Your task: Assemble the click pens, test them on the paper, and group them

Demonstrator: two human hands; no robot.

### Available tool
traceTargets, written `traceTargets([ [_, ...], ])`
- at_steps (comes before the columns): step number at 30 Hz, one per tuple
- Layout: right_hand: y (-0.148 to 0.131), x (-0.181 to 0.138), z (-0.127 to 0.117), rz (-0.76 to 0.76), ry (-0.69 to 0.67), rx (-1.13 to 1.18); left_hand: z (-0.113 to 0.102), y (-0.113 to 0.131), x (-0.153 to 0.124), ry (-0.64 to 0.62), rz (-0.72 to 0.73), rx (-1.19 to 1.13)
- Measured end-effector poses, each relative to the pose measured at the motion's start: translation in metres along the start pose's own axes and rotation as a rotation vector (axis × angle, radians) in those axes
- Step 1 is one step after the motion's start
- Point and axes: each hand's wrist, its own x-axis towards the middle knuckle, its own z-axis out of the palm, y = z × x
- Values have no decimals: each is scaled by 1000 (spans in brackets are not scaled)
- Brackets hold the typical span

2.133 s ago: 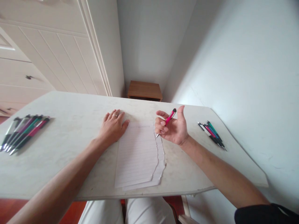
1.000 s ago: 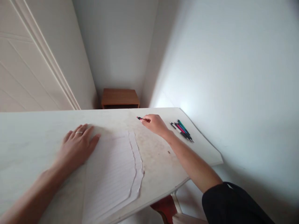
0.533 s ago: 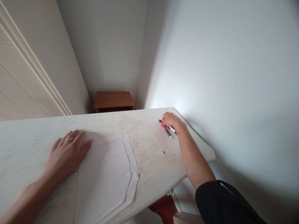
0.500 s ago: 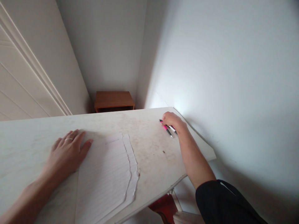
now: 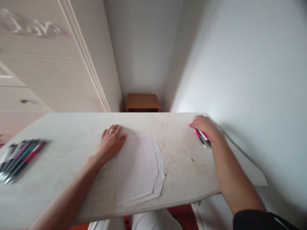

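Observation:
My left hand (image 5: 112, 138) lies flat on the white tabletop, fingers outstretched, with a ring on one finger. Its thumb rests at the upper left corner of the lined paper sheets (image 5: 137, 169), whose right edges are torn. Over at the right, my right hand (image 5: 203, 125) is bent down over a few pens (image 5: 200, 137), pink, black and white, its fingers closed around their upper ends. The pens' tips point toward me; their far ends are hidden under the hand.
A blurred row of several pens (image 5: 22, 158) lies at the table's left. The white table (image 5: 177, 188) meets a wall (image 5: 251, 80) on the right. Behind it stand a small brown wooden stand (image 5: 143, 101) and, at left, a pale cabinet (image 5: 59, 73). A dark speck (image 5: 192, 159) marks the tabletop.
The view has turned left, bringing the row of pens and the cabinet's drawers into sight. My right hand stays at the pens; my left hand stays flat by the paper.

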Motion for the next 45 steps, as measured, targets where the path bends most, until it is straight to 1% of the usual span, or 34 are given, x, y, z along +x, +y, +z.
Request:
traceTargets([
  [2,-7,2,10,-97,47,65,-3,2,-2,-14,-10,-47],
  [4,-20,1,21,-234,64,145,-4,2,-3,-5,-17,-104],
  [6,-37,-3,31,-349,48,223,-5,-1,-4,28,-15,-170],
  [8,-53,-12,41,-466,50,302,-5,-3,-4,91,16,-252],
  [10,-68,-21,50,-543,25,336,-7,-7,-3,127,46,-314],
  [13,-82,-31,61,-630,-14,371,-12,-15,-2,194,-10,-324],
  [16,-88,-35,69,-650,-14,381,-18,-32,-6,302,-137,-307],
  [18,-89,-35,70,-649,5,382,-23,-47,-17,372,-235,-275],
  [22,-91,-35,71,-649,42,373,-33,-84,-57,478,-379,-179],
  [23,-92,-36,71,-646,50,364,-35,-93,-68,503,-414,-139],
  [24,-93,-37,71,-643,57,353,-38,-102,-80,529,-462,-39],
  [25,-94,-37,71,-642,62,343,-40,-111,-91,525,-498,52],
  [27,-96,-39,72,-640,59,321,-44,-128,-109,473,-584,175],
  [29,-97,-41,72,-642,57,309,-45,-143,-122,388,-644,218],
  [31,-98,-42,72,-641,64,305,-45,-153,-130,347,-668,211],
  [34,-98,-42,72,-650,70,309,-44,-161,-132,343,-625,210],
  [38,-99,-43,71,-648,55,314,-45,-160,-130,350,-578,221],
  [42,-99,-43,70,-658,30,304,-47,-156,-128,356,-603,238],
  [45,-98,-42,71,-676,35,311,-48,-156,-128,336,-610,253],
])
